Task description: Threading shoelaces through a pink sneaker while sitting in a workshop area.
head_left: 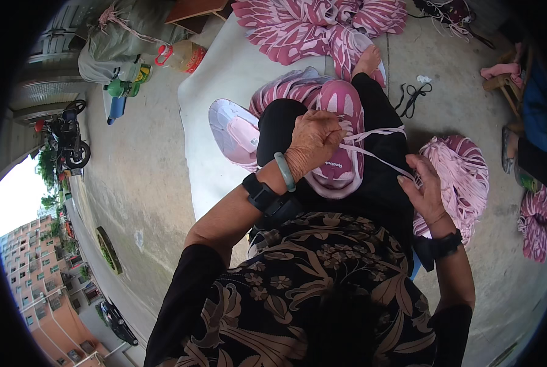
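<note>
A pink and white sports shoe (340, 131) rests on my lap over black trousers. My left hand (313, 140) presses on its upper with fingers curled around a pale pink lace (377, 153) near the eyelets. The lace runs right to my right hand (423, 186), which pinches it by the thigh. A green bangle and a black wristband sit on my left wrist; a black band is on my right wrist.
A bundle of pale pink laces (463, 177) lies on the concrete at my right. A second shoe (236, 131) lies on a white mat (224, 79). Several pink shoe uppers (310, 27) are piled ahead. Bottles (181, 56) and sacks stand far left. Black laces (413, 95) lie nearby.
</note>
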`<act>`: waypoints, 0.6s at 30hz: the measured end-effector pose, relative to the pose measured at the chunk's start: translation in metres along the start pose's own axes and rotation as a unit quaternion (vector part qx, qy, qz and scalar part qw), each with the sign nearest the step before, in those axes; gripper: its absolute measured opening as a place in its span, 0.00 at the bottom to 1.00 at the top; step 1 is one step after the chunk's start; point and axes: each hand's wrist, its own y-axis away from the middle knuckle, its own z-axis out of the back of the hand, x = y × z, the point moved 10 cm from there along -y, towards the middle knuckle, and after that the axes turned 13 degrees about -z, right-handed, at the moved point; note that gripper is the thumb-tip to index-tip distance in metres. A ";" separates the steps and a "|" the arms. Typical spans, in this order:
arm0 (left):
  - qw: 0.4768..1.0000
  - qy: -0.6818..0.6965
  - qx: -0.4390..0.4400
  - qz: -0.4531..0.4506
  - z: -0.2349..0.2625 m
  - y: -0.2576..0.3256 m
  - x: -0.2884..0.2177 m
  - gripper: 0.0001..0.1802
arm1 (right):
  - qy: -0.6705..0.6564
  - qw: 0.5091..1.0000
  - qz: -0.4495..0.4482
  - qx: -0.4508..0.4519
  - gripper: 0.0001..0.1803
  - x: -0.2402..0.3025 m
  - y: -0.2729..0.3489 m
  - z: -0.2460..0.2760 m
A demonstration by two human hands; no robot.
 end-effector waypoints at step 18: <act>0.985 -0.163 0.052 -0.037 -0.037 0.007 -0.021 0.07 | -0.055 0.998 0.005 0.017 0.18 0.015 -0.043 -0.088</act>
